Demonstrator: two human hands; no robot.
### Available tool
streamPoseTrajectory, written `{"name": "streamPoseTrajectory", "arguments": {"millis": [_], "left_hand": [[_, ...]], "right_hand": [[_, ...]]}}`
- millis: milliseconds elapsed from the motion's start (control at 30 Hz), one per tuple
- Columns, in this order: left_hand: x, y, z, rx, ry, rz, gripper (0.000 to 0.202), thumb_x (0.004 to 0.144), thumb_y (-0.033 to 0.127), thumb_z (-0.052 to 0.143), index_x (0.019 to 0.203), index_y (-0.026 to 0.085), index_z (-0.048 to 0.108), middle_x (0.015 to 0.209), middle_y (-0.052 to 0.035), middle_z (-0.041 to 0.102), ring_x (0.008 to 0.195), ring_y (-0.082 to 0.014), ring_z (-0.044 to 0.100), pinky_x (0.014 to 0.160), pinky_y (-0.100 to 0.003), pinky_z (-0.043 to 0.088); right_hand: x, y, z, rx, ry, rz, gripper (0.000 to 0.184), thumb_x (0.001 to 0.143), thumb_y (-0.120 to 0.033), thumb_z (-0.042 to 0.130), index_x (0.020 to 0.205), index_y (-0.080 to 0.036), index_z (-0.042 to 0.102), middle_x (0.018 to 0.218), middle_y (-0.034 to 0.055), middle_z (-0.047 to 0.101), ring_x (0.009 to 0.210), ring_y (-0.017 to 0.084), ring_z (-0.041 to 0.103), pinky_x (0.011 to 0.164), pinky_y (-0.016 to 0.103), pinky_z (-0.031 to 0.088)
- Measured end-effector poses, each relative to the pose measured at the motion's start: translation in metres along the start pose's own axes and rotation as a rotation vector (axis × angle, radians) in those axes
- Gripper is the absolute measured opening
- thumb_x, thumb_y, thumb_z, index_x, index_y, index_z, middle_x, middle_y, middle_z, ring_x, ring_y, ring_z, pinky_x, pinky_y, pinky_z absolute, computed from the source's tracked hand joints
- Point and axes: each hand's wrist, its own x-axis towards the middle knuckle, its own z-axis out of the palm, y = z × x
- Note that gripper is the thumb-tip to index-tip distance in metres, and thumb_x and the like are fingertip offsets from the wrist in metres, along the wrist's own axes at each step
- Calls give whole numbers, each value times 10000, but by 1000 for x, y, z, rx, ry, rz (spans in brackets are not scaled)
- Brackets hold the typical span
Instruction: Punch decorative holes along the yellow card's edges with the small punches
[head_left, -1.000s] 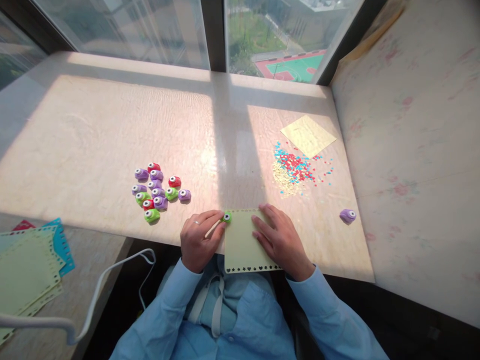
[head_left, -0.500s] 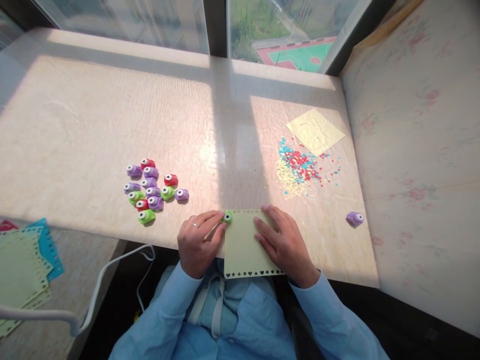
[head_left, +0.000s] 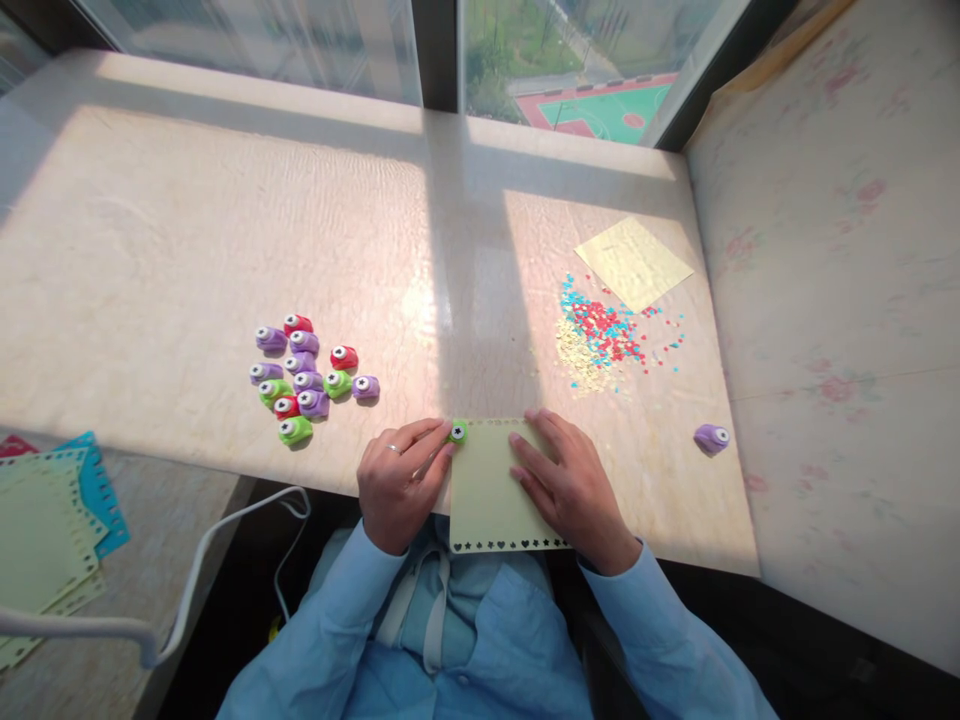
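A pale yellow paper square (head_left: pixel 487 490) lies at the near edge of the marble sill, with punched hearts and stars along its near edge and small holes along its far edge. My left hand (head_left: pixel 397 480), a ring on one finger, pinches a small green craft punch (head_left: pixel 457 432) at the paper's far left corner. My right hand (head_left: pixel 566 480) lies flat with fingers spread on the paper's right side, pressing it down.
Several purple, red and green punches (head_left: pixel 307 378) cluster to the left. A lone purple punch (head_left: pixel 711 438) sits at right. Blue, red and yellow confetti (head_left: pixel 604 335) lies beside another yellow sheet (head_left: pixel 634 262). Punched papers (head_left: pixel 45 530) are stacked at lower left.
Both hands and the paper stay in place. Only the view has shifted slightly, tilting down and to the left.
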Motion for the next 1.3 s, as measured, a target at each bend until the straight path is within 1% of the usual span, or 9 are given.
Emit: {"name": "streamPoseTrajectory", "arguments": {"millis": [333,533,600,667,733,833,967,1133,1300], "left_hand": [[0,1,1,-62,25,-15,244,914,352,631,1073,209,748,1068,-73,772,876,-228,692,790,-371,526],[5,4,-12,-392,-41,-319,365,892,440,621,1158,200,690,1100,-68,744,679,-143,614,710,-320,539],[12,5,-19,-528,-85,-445,404,870,484,626,1137,186,683,972,-51,743,623,-131,588,633,-292,527],[22,4,-25,-617,-130,-515,384,836,523,636,966,165,686,741,-16,680,570,-132,567,549,-266,487],[34,4,-30,-641,-190,-513,344,802,513,655,756,174,615,630,8,602,537,-121,539,498,-241,425],[51,2,-32,-631,-322,-489,361,753,478,684,618,188,516,540,30,518,502,-104,495,490,-231,371],[66,-2,-30,-625,-481,-495,498,760,541,668,522,207,386,476,57,373,448,-69,333,463,-241,238],[76,-5,-26,-531,-712,-520,621,756,691,654,486,212,364,448,49,318,427,-70,275,470,-280,145],[79,-7,-23,-456,-774,-486,703,700,805,642,460,214,346,432,59,241,420,-68,210,485,-301,97]], "right_hand": [[-2,2,0,-8,132,-33,494,973,-288,589,1451,-234,475,1454,204,536,1367,364,496,1027,587,478],[-4,2,-4,14,225,-20,427,985,-295,576,1407,-245,527,1409,181,587,1354,350,520,1035,575,465],[-4,3,-5,58,270,11,370,988,-278,569,1355,-231,578,1355,171,627,1312,331,557,1034,560,475],[-4,6,-5,121,334,69,314,989,-261,562,1295,-230,627,1285,148,671,1252,306,600,1030,542,492],[-5,9,-4,189,395,141,275,988,-262,558,1240,-236,665,1221,124,702,1188,285,635,1009,522,518],[-6,13,-1,269,440,251,252,983,-301,558,1180,-229,698,1163,112,722,1126,272,656,978,502,545],[-6,15,1,357,454,342,255,968,-359,564,1111,-217,721,1115,110,729,1089,269,660,977,502,540],[-4,12,-2,466,454,433,265,957,-396,556,1043,-213,728,1068,99,733,1047,263,663,973,497,527],[-5,12,-1,550,463,519,276,938,-427,563,1001,-212,725,1055,94,731,1029,260,665,958,482,523]]}}
